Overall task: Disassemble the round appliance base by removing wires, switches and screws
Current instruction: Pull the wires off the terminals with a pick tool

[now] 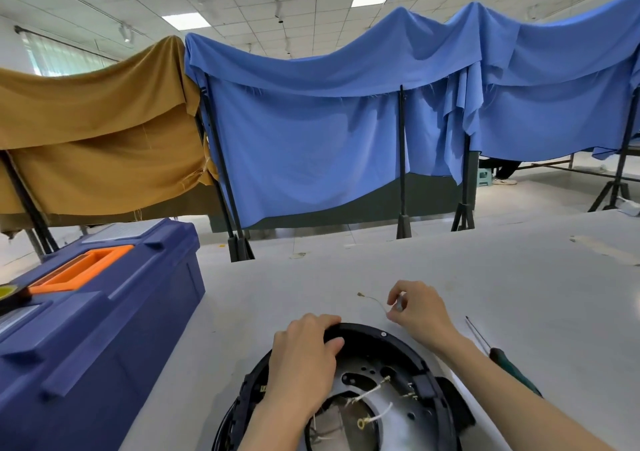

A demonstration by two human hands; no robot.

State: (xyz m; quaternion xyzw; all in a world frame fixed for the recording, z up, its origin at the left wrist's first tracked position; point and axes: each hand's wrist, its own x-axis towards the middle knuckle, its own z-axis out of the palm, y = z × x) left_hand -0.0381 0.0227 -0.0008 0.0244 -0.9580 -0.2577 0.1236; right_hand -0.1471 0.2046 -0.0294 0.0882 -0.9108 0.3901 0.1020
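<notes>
Head view, bottom centre: left hand (304,357) curls round the rim of the round base (367,329), right hand (420,312) above pinches one freed wire (375,301), while white wires (367,393) inside remain attached, so disassembly looks partway.

The bottom edge is cutting off the round appliance base (377,357), the left grip (304,360) is covering part of its rim, and the small grey piece (399,303) the right grip (420,312) is pinching is showing too blurred to name.
</notes>
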